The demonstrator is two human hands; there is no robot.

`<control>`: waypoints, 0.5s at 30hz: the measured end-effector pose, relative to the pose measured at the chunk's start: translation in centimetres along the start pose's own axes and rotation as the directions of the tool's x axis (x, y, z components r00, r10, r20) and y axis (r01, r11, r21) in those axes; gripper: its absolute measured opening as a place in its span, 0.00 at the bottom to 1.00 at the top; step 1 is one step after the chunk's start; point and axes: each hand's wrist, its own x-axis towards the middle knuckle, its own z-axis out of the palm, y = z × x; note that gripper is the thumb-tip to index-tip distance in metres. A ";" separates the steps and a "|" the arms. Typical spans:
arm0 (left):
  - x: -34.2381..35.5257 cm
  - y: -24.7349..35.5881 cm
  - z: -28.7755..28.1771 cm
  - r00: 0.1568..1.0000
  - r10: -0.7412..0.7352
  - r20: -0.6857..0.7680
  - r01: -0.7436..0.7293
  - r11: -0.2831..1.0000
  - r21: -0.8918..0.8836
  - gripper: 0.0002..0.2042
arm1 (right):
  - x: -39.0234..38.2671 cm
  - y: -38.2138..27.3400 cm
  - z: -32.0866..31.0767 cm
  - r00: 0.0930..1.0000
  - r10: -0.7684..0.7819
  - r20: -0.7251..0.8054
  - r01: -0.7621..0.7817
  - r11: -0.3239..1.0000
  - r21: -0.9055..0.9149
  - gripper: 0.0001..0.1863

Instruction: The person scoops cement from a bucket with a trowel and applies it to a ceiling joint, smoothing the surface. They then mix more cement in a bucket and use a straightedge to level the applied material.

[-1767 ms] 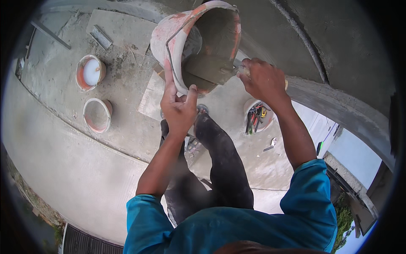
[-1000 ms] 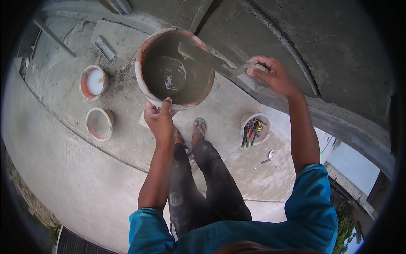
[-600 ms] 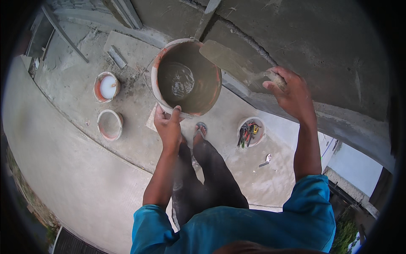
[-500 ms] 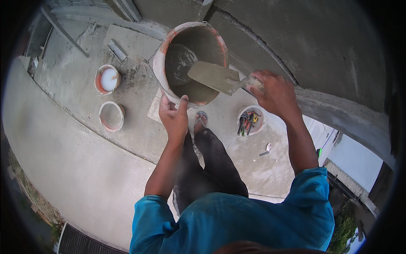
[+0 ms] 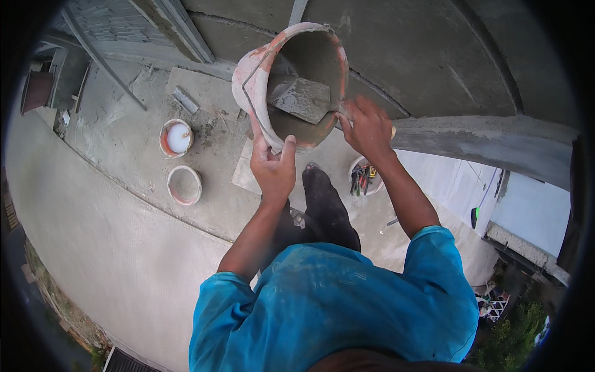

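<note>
My left hand [image 5: 273,164] grips the lower rim of a whitish bucket [image 5: 246,74] with orange patches and a wire handle, raised and tilted toward me below the plastered surface. My right hand [image 5: 369,133] is closed on the handle of a trowel [image 5: 300,99]; its broad grey blade, coated in wet mortar, lies inside the bucket against grey slurry. My fingers at the trowel handle are near the bucket's right rim.
On the concrete floor [image 5: 111,186] stand a bucket with white liquid [image 5: 179,137], a pale bucket [image 5: 185,185], a container of tools [image 5: 365,173] and a metal channel [image 5: 185,99]. A grey plastered wall [image 5: 421,68] with grooves rises beyond the bucket; a sloping bar [image 5: 105,62] stands upper left.
The bucket is raised and tipped more toward me. The trowel blade has moved from across the rim down inside it. My right hand has moved left toward the bucket.
</note>
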 end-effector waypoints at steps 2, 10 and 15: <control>1.5 0.4 0.8 0.998 -0.028 -0.055 0.027 0.999 -0.022 0.21 | 1.6 1.0 -2.3 0.997 0.002 -0.072 -0.001 1.000 0.013 0.16; 3.8 7.2 1.2 0.951 -0.279 -0.135 0.225 0.921 -0.318 0.12 | 7.4 1.3 -18.1 0.990 -0.074 -0.120 0.102 0.964 0.246 0.14; 3.3 8.3 0.2 0.949 -0.280 -0.144 0.226 0.924 -0.309 0.11 | 12.2 4.6 -26.5 0.978 -0.146 0.151 0.038 0.829 0.558 0.15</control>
